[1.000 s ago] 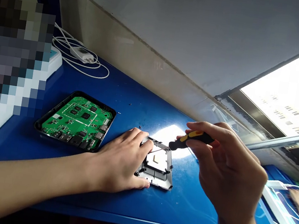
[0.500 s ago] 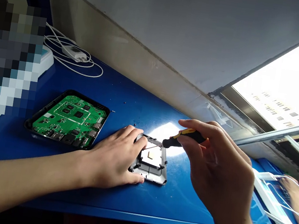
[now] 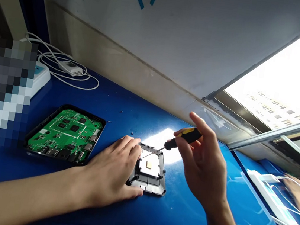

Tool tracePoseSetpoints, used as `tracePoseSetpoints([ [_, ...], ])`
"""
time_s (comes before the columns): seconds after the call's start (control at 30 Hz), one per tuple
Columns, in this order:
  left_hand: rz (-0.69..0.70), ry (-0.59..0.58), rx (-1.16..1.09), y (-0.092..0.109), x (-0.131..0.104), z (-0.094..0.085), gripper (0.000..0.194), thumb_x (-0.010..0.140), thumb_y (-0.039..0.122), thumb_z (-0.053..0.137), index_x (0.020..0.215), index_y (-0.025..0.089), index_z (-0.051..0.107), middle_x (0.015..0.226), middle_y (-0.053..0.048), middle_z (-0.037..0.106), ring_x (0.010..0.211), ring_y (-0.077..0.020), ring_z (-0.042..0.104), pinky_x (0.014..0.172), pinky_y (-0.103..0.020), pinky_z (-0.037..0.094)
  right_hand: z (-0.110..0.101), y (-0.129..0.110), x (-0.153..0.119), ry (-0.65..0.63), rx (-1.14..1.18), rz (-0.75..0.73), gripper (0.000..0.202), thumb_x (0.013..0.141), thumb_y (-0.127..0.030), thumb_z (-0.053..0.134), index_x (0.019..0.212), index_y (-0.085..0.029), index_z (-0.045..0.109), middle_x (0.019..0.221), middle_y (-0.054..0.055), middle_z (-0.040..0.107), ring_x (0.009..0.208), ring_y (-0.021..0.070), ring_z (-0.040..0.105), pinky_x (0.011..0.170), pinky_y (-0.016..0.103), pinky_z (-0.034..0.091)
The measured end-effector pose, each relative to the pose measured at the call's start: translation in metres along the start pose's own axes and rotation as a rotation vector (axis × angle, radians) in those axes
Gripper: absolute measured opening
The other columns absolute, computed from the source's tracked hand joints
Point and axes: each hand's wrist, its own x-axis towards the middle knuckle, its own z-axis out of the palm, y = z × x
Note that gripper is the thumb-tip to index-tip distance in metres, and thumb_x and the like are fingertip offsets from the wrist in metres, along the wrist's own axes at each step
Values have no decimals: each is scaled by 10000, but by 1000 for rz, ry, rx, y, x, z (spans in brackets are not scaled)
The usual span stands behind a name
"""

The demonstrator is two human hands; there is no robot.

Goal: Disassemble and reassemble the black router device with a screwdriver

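A black square cover (image 3: 152, 189) with a white metal plate and a small yellowish pad lies on the blue table (image 3: 191, 212). My left hand (image 3: 114, 169) rests over the cover's left side, its thumb and fingers gripping the edges. In my right hand (image 3: 205, 158) is a black and yellow screwdriver (image 3: 188, 135), its shaft slanting down to the left. The tip is at the upper left of the metal plate, close to my left fingers; its exact contact is hard to make out.
Left of my left hand, a black case holds a green circuit board (image 3: 68, 130). Behind it lies a white charger (image 3: 72, 68) with coiled cable. White power strips (image 3: 265, 190) stand at both sides. Another person's hand (image 3: 296, 190) shows at the far right.
The view has shifted, so the table items appear lower. My right index finger has lifted off the screwdriver handle, and more of the shaft shows. My left hand stays on the cover.
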Motion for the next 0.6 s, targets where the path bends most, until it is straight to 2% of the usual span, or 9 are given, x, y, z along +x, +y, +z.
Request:
tracePoseSetpoints([
  [0.1,-7,-18,38,3,-3,3,649,841,567,741,1293,142,549,1659,-260,349,1546,-467,288,1175,-651,400,9,19,7,297,142,18,466,954,-222,686,1399,-278,559,953,-3,739,803,167,783,729,350,706],
  [0.13,-14,-28,51,4,-3,3,660,853,566,730,1312,127,551,1663,-271,333,1545,-479,283,1173,-662,396,14,25,9,350,207,21,441,950,-225,690,1370,-267,560,926,-12,736,765,160,778,703,343,705],
  [0.2,-25,-39,66,5,-5,5,664,861,563,724,1323,115,564,1665,-279,322,1540,-498,282,1168,-685,390,26,36,13,373,300,18,414,939,-241,699,1324,-246,548,907,-7,738,739,166,773,668,348,703],
  [0.33,-9,10,73,3,-6,12,615,845,600,727,1262,169,595,1667,-240,347,1531,-476,321,1162,-661,419,46,51,12,374,418,176,369,952,-315,681,1278,-232,531,931,15,732,681,164,765,667,370,701],
  [0.47,3,62,77,-1,-6,14,552,821,619,741,1169,220,585,1661,-193,383,1523,-427,359,1150,-612,460,51,56,9,367,434,229,379,943,-359,684,1263,-240,519,920,8,726,681,167,764,674,382,699],
  [0.6,17,124,102,0,-5,9,538,790,586,795,1117,216,582,1652,-201,383,1503,-422,381,1090,-592,529,55,57,8,359,480,266,379,946,-385,674,1259,-246,512,928,5,713,724,163,762,695,377,698],
])
